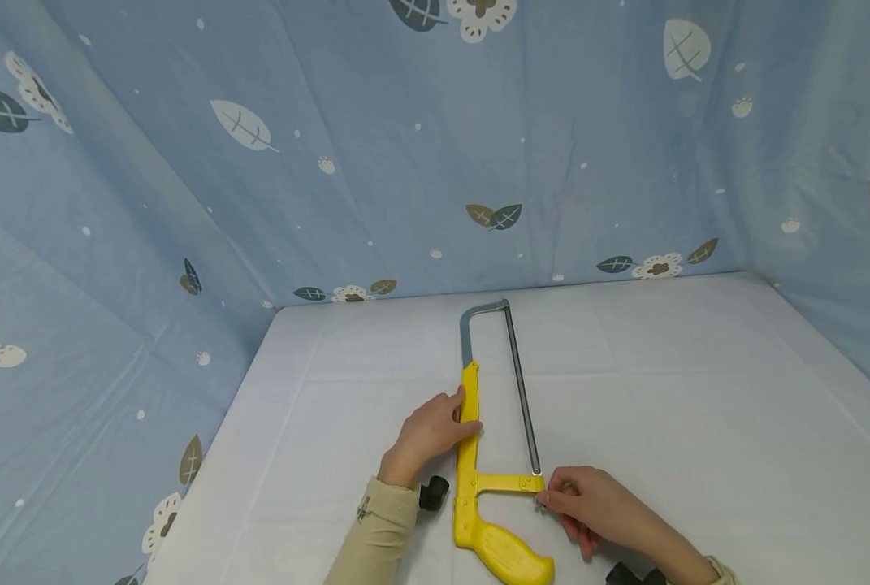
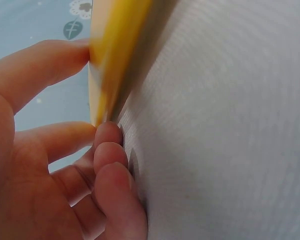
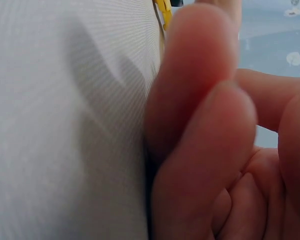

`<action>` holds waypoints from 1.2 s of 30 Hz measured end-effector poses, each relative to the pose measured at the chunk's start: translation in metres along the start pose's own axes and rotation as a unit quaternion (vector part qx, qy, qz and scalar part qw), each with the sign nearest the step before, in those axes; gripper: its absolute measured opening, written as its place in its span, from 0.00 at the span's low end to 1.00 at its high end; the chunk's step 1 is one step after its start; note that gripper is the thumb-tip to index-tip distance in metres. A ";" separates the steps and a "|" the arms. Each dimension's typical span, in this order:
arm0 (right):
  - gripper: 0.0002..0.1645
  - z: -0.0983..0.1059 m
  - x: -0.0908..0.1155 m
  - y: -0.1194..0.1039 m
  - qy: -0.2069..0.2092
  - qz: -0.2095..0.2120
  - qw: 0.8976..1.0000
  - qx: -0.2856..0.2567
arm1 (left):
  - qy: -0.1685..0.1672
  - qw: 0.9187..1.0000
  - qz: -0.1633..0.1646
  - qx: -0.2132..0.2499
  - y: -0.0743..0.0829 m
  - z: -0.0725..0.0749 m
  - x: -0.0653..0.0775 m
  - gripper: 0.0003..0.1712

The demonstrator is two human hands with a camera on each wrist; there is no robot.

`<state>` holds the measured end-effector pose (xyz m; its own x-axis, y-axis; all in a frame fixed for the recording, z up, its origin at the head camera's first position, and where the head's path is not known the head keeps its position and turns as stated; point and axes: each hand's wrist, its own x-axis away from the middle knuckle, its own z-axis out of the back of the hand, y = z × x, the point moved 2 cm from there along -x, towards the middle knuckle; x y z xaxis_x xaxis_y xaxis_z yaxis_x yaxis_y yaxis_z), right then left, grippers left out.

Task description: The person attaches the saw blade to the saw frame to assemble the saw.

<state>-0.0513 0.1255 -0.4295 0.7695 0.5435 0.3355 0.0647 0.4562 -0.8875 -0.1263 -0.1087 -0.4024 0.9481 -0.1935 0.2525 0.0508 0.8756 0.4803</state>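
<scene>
A hacksaw (image 1: 467,455) with a yellow handle and a grey front bow lies flat on the white cloth. Its dark blade (image 1: 523,390) runs along the right side. My left hand (image 1: 430,431) grips the yellow frame bar between thumb and fingers, and the left wrist view shows that bar (image 2: 121,45) close up. At the lower blade end, my right hand (image 1: 588,500) pinches the small metal wing nut (image 1: 540,504) with thumb and forefinger. In the right wrist view the curled fingers (image 3: 205,150) hide the nut.
A white cloth (image 1: 698,406) covers the table, with a blue patterned curtain (image 1: 551,146) behind and at both sides. Dark camera mounts show at the left wrist (image 1: 434,493) and the right wrist (image 1: 634,575).
</scene>
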 end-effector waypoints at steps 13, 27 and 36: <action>0.23 -0.001 0.001 -0.003 -0.003 -0.019 1.000 0.014 | 0.000 1.000 -0.002 0.004 0.000 -0.001 0.000 0.42; 0.19 0.000 0.002 -0.003 -0.006 0.003 1.000 0.012 | -0.001 1.000 -0.002 0.005 0.000 0.000 0.000 0.42; 0.21 0.000 0.004 -0.004 0.017 -0.003 1.000 0.001 | -0.001 1.000 -0.001 0.008 0.000 -0.001 0.000 0.42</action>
<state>-0.0490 0.1259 -0.4245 0.7906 0.5158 0.3301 0.0681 0.4616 -0.8845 -0.1259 -0.1082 -0.4029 0.9475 -0.1966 0.2522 0.0486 0.8681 0.4940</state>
